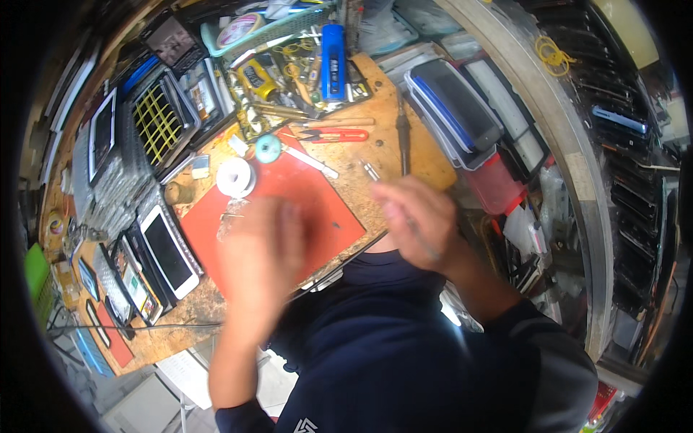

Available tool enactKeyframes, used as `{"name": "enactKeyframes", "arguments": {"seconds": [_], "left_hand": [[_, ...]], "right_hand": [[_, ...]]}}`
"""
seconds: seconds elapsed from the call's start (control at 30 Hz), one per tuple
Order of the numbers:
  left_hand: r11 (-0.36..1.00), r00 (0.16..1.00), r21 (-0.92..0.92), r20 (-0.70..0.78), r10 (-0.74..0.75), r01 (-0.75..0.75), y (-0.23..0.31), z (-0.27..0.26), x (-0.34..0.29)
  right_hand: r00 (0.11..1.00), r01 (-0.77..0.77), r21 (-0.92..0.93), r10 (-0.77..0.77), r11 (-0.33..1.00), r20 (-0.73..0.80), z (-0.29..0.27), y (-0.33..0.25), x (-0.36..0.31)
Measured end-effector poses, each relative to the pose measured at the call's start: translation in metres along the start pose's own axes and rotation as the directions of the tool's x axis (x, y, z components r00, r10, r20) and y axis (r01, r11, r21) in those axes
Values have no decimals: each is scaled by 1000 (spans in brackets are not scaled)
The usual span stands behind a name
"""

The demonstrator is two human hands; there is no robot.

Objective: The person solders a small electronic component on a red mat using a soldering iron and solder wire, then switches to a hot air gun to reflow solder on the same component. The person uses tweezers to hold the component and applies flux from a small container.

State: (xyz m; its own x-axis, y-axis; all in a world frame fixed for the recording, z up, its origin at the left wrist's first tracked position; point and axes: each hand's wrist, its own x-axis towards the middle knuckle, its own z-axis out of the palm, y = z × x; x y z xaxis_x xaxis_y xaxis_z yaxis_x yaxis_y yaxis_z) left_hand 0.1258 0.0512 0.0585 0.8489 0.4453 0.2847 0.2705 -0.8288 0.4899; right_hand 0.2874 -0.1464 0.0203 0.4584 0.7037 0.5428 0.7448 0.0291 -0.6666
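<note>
1. My right hand (422,220) is closed around a slender tool (371,171); its silvery tip pokes out past my fingers, pointing away from me and to the left.
2. My left hand (261,242) is blurred over the red mat (330,202), well apart from my right; I cannot tell whether its fingers are spread or pinched, or whether they hold anything.
3. Just left of my left hand, a small crumpled clear piece (226,225) lies on the mat.
4. Farther to that hand's left, a white-framed device (167,249) with a dark screen lies at a slant.
5. Just beyond my left hand sits a white spool (236,177), with a teal ring (268,148) past it.
6. Beyond the gap between my hands, a white strip (314,160) lies aslant, and past it are red-handled snips (339,135).
7. Beyond my right hand, a dark pen-shaped tool (403,141) lies lengthwise on the wooden tabletop (433,162).
8. Farthest out, past both hands, a blue device (333,61) rests over a cluttered tray of tools.
</note>
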Motion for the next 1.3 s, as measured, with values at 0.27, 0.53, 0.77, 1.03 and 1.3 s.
{"name": "enactKeyframes", "arguments": {"seconds": [0.27,0.53,0.77,1.03,1.3], "left_hand": [[994,997,105,77,-27,19,94,137,14],[992,945,-35,-301,-126,122,91,-17,-20],[855,441,228,-897,-1,466,47,-236,-146],[427,384,470,-881,275,773,-31,-495,-230],[202,275,281,-960,57,938,-149,-596,-153]], "right_hand": [[991,7,8,-6,1000,-131,-40,19,35],[893,228,-170,-276,959,-356,-47,12,-9],[948,140,-158,-178,977,-263,13,49,-18],[952,-14,-192,-46,981,-302,36,71,-10],[914,-153,-323,9,934,-406,35,81,-13]]}}
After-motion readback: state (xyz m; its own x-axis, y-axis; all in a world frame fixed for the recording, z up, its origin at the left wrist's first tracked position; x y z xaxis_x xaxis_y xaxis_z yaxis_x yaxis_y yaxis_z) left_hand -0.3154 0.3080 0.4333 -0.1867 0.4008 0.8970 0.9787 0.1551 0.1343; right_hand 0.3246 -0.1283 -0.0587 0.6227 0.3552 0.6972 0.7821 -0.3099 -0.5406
